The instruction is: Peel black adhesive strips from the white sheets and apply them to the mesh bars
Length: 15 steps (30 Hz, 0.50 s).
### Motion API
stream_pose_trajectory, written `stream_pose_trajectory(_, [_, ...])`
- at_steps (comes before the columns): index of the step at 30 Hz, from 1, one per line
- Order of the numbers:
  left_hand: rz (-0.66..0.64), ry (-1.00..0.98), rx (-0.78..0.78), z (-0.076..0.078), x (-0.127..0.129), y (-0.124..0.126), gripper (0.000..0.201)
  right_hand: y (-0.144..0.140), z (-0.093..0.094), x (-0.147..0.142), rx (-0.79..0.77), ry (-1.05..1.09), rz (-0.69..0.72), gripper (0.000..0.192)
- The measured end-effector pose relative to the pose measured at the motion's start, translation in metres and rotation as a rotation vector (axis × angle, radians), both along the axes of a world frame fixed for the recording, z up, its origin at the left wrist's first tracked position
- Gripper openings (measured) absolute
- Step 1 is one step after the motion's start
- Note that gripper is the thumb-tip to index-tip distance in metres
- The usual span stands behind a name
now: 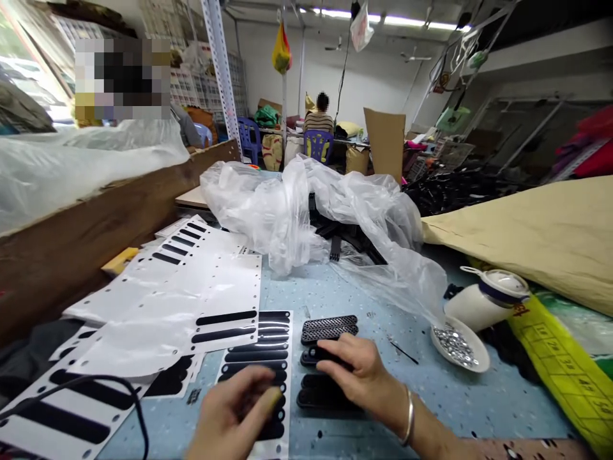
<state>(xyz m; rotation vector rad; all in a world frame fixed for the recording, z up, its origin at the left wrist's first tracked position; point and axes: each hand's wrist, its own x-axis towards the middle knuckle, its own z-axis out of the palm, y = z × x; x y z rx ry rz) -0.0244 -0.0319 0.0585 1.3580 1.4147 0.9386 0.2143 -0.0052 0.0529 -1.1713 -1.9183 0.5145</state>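
My left hand [234, 412] hovers over a white backing sheet [261, 358] that carries rows of black oblong stickers, fingers pinched together; whether anything sits between them is too blurred to tell. My right hand [366, 377] rests on a row of black oblong plastic pieces [328, 329] lying on the blue table [345, 294], its fingers pressing on one of the middle pieces. A metal bangle circles my right wrist. The farthest pieces in the row show a perforated top.
Peeled white sheets [191, 287] lie to the left, a black cable [96, 383] over them. A crumpled clear plastic bag [306, 204] holds black parts. A white dish of small shiny bits [457, 345] and a tipped white jar [483, 297] sit right. A seated person [319, 121] is far back.
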Motion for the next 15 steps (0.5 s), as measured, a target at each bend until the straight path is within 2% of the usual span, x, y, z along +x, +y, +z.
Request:
stream_pose_trajectory(3, [-0.238, -0.208, -0.135, 0.010, 0.046, 0.037, 0.025, -0.003, -0.002, -0.005, 0.036, -0.102, 0.034, 0.022])
stream_pose_trajectory(5, [-0.314, -0.303, -0.210, 0.009, 0.060, 0.051, 0.026, -0.005, -0.003, 0.001, 0.089, -0.117, 0.029, 0.025])
stream_pose_trajectory(8, [-0.289, -0.406, -0.317, 0.001, 0.065, 0.061, 0.028, -0.008, -0.008, 0.018, 0.204, -0.078, -0.054, 0.025])
stream_pose_trajectory(11, [-0.289, -0.438, -0.380, -0.006, 0.065, 0.065, 0.029, -0.011, -0.014, 0.033, 0.225, -0.078, -0.082, 0.019])
stream_pose_trajectory(13, [-0.322, -0.355, -0.361, -0.010, 0.066, 0.068, 0.031, -0.013, -0.018, 0.040, 0.225, -0.093, -0.080, 0.020])
stream_pose_trajectory(15, [-0.293, -0.177, -0.224, -0.014, 0.063, 0.073, 0.030, -0.013, -0.020, 0.046, 0.217, -0.089, -0.106, 0.018])
